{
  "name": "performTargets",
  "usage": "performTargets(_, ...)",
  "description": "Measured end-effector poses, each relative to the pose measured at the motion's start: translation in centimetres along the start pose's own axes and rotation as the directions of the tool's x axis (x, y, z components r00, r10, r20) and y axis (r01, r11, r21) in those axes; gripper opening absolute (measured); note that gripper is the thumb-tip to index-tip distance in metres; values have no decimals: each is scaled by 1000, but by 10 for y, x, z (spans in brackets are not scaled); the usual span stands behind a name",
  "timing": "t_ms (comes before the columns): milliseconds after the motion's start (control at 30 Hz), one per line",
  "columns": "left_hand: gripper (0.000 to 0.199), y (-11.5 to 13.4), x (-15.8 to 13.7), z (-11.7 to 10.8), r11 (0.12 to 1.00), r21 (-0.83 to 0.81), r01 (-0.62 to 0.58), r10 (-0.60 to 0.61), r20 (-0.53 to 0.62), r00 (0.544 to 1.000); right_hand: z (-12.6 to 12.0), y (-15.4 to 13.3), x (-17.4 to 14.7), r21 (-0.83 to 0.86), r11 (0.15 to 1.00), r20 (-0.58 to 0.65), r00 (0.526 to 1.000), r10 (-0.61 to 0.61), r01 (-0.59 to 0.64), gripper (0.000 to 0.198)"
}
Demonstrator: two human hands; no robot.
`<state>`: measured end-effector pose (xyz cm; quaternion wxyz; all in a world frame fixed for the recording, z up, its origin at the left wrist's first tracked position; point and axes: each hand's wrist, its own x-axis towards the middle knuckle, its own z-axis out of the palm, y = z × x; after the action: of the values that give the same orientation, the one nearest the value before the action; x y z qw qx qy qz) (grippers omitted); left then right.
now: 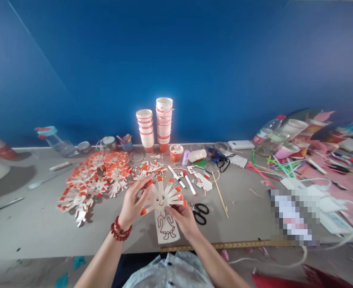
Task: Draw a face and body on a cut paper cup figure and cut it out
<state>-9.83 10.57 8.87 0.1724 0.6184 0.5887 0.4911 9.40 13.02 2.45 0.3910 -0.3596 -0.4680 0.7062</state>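
Between my hands is a cut-open paper cup (pixel 160 199), its round base drawn with a smiling face and its strips fanned out with orange tips. My right hand (pixel 184 219) grips its lower right side, thumb beside the face. The fingers of my left hand (pixel 135 197) close around an upper left strip near its orange tip; a red bead bracelet is on that wrist. Below the face is a white paper piece (pixel 166 230) with a dress and legs drawn in dark outline. Whether it is joined to the face cannot be made out. Black-handled scissors (pixel 200 214) lie just right of my right hand.
Finished-looking paper-cup figures (pixel 96 186) pile up at left. Two tall cup stacks (pixel 164 124) stand by the blue wall. Markers (pixel 190 185), a wooden stick (pixel 220 195) and a glue gun (pixel 219 155) lie right of centre. A power strip (pixel 323 208) with cables is farther right.
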Motion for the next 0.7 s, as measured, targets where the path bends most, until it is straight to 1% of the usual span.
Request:
performTargets(67,34,0,-1,0,997,-12,79,-78,9,997,0,0,0,21,1000,-7,1000,10,-10,48)
performTargets(133,32,-2,-1,1,995,23,95,-95,4,995,0,1,0,25,1000,-17,1000,14,-14,46)
performTargets(267,28,-6,1,1,993,114,8,-8,-2,1000,-1,3,0,17,1000,-15,1000,25,-25,47)
performTargets(433,26,-5,4,-4,950,280,-139,129,51,990,-1,1,0,-19,1000,-23,1000,11,-11,46)
performTargets(567,27,-3,5,-7,901,401,-164,151,64,987,1,-2,0,-11,1000,-11,1000,17,-17,47)
performTargets(700,29,-3,7,-7,890,411,-197,183,75,980,2,-4,0,14,1000,-5,1000,8,-8,45)
